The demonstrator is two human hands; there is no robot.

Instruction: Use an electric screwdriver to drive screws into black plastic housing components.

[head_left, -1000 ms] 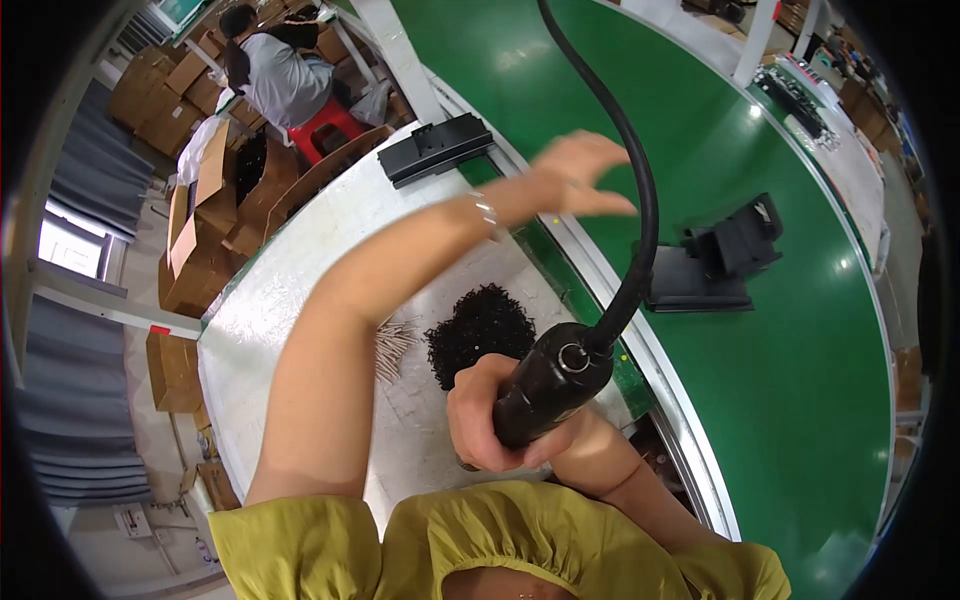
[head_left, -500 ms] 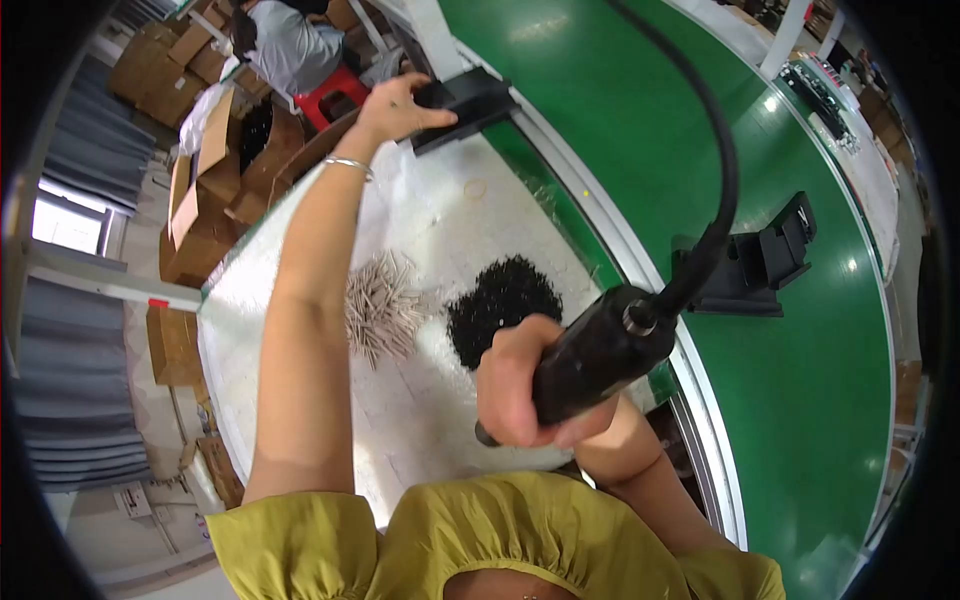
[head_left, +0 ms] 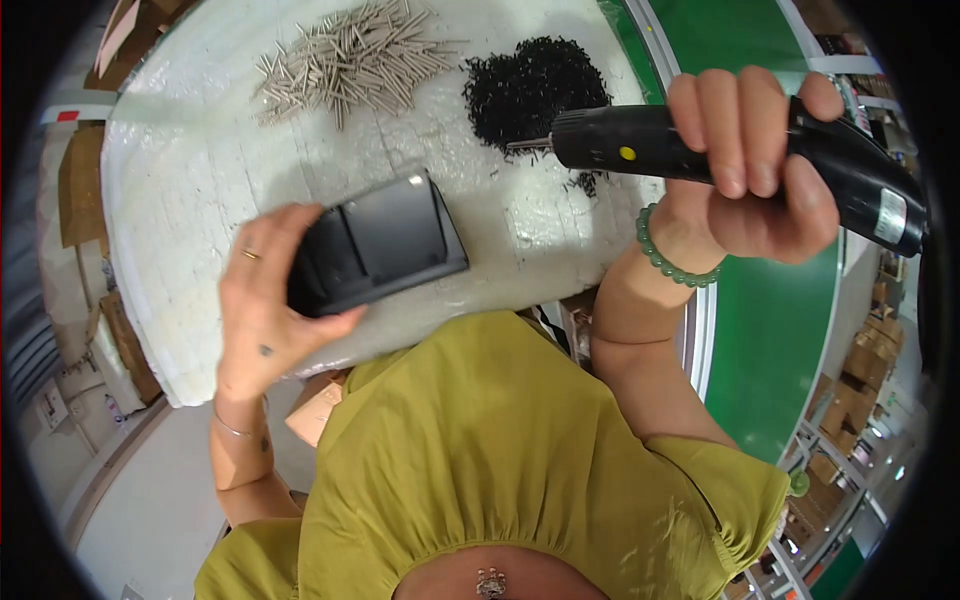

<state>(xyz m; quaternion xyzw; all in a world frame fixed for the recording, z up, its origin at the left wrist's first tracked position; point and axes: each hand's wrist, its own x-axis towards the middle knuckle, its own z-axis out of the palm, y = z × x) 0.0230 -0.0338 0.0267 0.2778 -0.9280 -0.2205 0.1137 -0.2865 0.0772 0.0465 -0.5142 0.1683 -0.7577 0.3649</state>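
Left hand (head_left: 265, 290): fingers and thumb clamped on the left end of a black plastic housing (head_left: 395, 235), which sits tilted over the near part of the white worktable (head_left: 180, 250), close to its near edge. Whether it is lifted or touching the surface: cannot tell.

Right hand (head_left: 755, 170): wrapped round a black powered screwdriver (head_left: 630, 140), held across the table's right edge; its bit (head_left: 530, 146) points left, at the near side of a pile of small black parts (head_left: 540, 95). Contact there: cannot tell. Hands well apart.

Pile of silver pins (head_left: 355, 60): toward the far edge, left of the black pile, narrow gap between. A strip of bare surface runs between housing and both piles; a wider one toward the left edge. Green surface (head_left: 765, 330) beyond the right edge.
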